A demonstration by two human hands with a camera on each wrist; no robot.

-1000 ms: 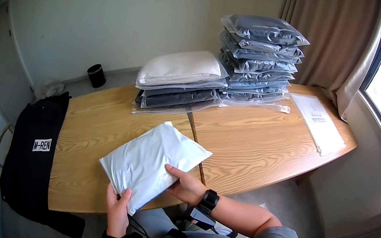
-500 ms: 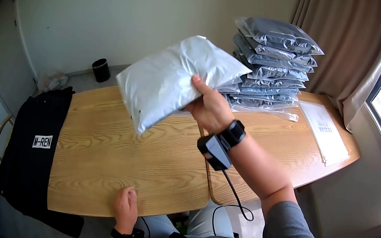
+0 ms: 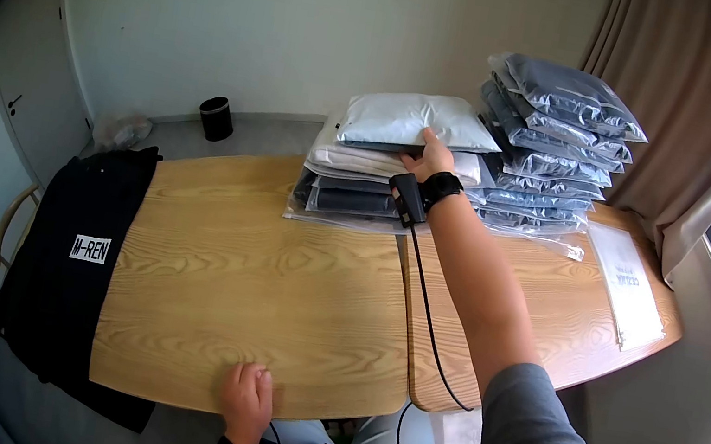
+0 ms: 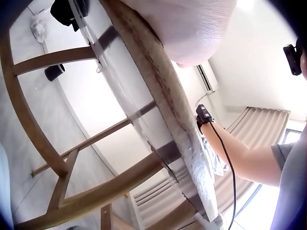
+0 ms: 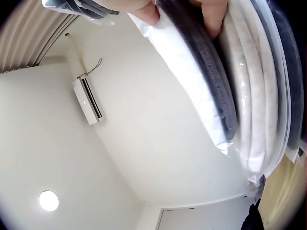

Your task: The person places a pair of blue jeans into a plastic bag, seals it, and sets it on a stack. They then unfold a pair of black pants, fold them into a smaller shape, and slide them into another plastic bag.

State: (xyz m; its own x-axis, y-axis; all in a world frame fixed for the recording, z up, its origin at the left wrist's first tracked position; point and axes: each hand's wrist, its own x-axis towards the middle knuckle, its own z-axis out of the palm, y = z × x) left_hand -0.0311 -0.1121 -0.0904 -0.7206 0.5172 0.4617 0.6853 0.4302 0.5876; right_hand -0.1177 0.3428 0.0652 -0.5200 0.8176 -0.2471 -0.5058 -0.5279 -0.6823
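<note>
My right hand (image 3: pixel 433 157) pinches the near edge of a bagged garment (image 3: pixel 405 120), thumb on its white upper face and fingers beneath. This bag lies over the shorter stack of bagged clothes (image 3: pixel 342 198), right above a cream-coloured bagged garment (image 3: pixel 352 157). In the right wrist view, the held bag (image 5: pixel 192 81) shows a white face and a dark fabric side, with fingers between it and the cream one. At the table's front edge my left hand (image 3: pixel 248 402) rests with loosely curled fingers and holds nothing.
A taller stack of dark bagged clothes (image 3: pixel 553 166) stands just right of the shorter one. Flat clear printed bags (image 3: pixel 627 286) lie at the table's right end. A black garment (image 3: pixel 70 268) hangs over the left end. A seam (image 3: pixel 406 315) divides the wooden table (image 3: pixel 270 283).
My right hand has carried the white-faced bag from the front of the table up and forward onto the shorter stack. The left hand let go of it and came to rest at the table edge.
</note>
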